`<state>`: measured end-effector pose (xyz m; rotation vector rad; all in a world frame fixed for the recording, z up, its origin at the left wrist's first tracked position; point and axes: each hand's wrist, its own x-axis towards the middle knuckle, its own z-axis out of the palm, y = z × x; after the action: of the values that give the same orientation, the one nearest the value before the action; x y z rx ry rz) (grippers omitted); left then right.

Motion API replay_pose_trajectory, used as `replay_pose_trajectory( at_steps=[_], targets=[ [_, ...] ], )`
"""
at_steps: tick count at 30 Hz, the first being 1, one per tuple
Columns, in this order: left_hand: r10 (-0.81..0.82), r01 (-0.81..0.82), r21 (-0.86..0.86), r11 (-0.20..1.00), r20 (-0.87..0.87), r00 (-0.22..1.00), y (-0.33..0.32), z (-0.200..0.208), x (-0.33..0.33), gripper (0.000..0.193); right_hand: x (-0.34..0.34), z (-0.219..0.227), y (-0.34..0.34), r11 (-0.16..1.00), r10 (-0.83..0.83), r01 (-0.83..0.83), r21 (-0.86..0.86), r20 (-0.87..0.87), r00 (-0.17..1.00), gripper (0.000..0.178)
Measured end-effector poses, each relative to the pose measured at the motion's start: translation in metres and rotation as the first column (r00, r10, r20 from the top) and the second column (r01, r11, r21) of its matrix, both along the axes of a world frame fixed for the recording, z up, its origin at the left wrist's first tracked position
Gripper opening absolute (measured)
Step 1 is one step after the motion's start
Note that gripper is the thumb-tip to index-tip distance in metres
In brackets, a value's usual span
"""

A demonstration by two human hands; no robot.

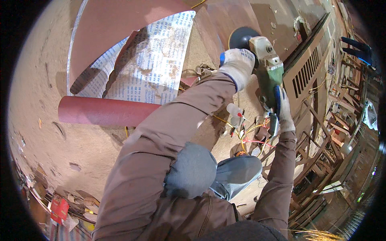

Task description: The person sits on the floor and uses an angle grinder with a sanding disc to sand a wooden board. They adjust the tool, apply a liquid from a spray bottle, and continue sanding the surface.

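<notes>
Green angle grinder [270, 76] held two-handed

Nearest are the wearer's knees in blue jeans [191, 170], with a tangle of yellow and red wires [243, 140] just beyond. The right hand [285, 110], in a pale glove with blue-coated fingers, is closed around the rear of the grinder's body; the tool lies to the left of its palm. A dark red roll [104, 111] rests on the ground, its right end hidden behind the left sleeve [152, 140]. Farther out, the left hand [239, 68], gloved too, grips at the side of the grinder's head, which sits just right of its knuckles; most of its fingertips are hidden. Beyond that hand is the dark round disc [240, 38]; whether it touches the surface below cannot be told. A slatted brown panel [307, 70] stands to the right.
</notes>
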<state>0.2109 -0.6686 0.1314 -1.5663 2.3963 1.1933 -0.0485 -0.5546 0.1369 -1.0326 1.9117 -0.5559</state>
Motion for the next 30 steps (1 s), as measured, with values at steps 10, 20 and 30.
replay_pose_trajectory(
  at_steps=[10, 20, 30],
  targets=[
    [0.154, -0.145, -0.162, 0.976, 0.044, 0.987, -0.056, -0.011, 0.041, 0.023, 0.029, -0.010, -0.091, 0.982, 0.179, -0.183, -0.041, -0.085, 0.980, 0.057],
    [0.137, -0.126, -0.204, 0.971, 0.037, 0.990, -0.060, -0.016, 0.027, 0.025, 0.024, -0.008, -0.092, 0.999, 0.028, -0.030, 0.042, 0.032, 0.999, 0.056],
    [0.123, -0.124, -0.195, 0.973, -0.016, 0.992, -0.042, -0.010, 0.010, 0.022, 0.001, -0.004, -0.066, 0.998, 0.041, -0.039, 0.043, -0.048, 0.998, 0.056]
  ],
)
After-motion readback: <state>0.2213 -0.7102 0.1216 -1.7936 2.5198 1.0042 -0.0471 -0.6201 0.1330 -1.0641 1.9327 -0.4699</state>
